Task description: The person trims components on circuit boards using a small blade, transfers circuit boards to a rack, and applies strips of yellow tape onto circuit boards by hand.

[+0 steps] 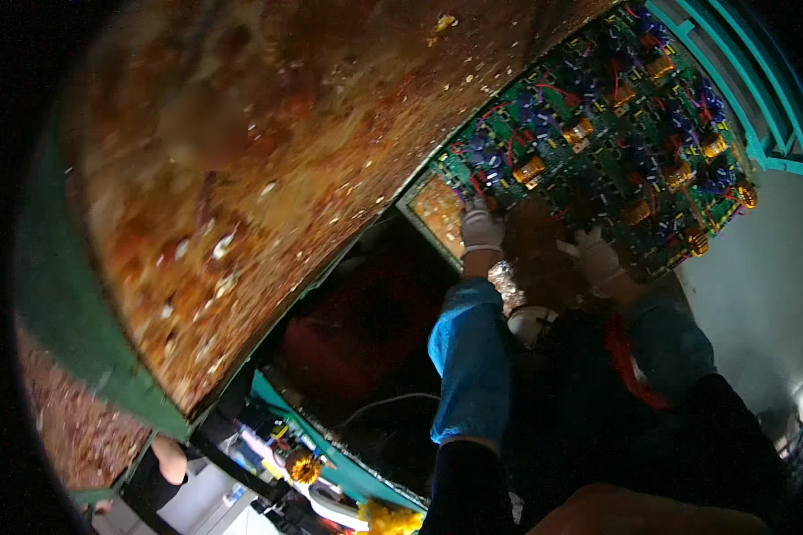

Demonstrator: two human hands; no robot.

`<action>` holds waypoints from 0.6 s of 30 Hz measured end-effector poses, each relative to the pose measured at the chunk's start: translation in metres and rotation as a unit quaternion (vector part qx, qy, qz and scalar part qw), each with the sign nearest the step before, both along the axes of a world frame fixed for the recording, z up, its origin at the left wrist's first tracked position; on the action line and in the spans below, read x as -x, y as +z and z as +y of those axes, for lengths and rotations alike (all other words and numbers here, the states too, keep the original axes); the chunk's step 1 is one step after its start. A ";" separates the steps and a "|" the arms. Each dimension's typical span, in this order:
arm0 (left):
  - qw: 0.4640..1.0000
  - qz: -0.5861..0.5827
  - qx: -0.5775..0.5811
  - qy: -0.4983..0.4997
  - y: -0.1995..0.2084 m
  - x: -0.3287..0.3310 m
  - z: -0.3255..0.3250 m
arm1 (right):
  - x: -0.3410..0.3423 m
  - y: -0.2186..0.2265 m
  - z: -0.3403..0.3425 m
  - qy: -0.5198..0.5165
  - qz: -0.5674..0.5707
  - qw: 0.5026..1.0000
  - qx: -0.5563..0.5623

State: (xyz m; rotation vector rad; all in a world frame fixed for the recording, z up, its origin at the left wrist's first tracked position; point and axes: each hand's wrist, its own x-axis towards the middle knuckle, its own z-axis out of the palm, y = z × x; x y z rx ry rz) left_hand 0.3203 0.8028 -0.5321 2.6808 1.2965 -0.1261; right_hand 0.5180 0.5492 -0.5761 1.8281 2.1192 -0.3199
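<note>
A wide spread of green circuit boards (589, 156) fills the upper right, crowded with copper coils, blue cylindrical parts and red wires. My left hand (482, 230), in a white glove, is at the near left edge of the boards with its fingers bunched; what they grip, if anything, is too small to make out. My right hand (598, 257), also gloved in white, reaches to the near edge of the boards, its fingers apart and thumb out to the left. Between the hands shows a brown worktop (537, 254). Blue sleeve covers (470, 357) wrap my forearms.
A large rusty-brown, flecked surface (268, 169) with a green rim slants across the left. Crumpled silvery foil (507, 285) and a white round thing (533, 325) lie near me. Teal rails (749, 80) stand far right. Lower left are a copper ring coil (303, 466), yellow material (388, 517) and another person's arm (169, 459).
</note>
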 end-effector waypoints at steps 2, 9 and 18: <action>0.987 0.010 0.126 0.102 0.033 -0.038 -0.017 | -0.004 0.024 -0.021 -0.039 -0.030 0.998 0.028; 0.984 0.045 0.146 0.093 0.111 -0.034 0.004 | 0.011 0.072 0.026 -0.175 0.123 0.972 0.100; 0.908 -0.030 0.364 0.205 0.318 0.066 -0.066 | 0.054 0.079 0.050 -0.127 0.219 0.966 0.049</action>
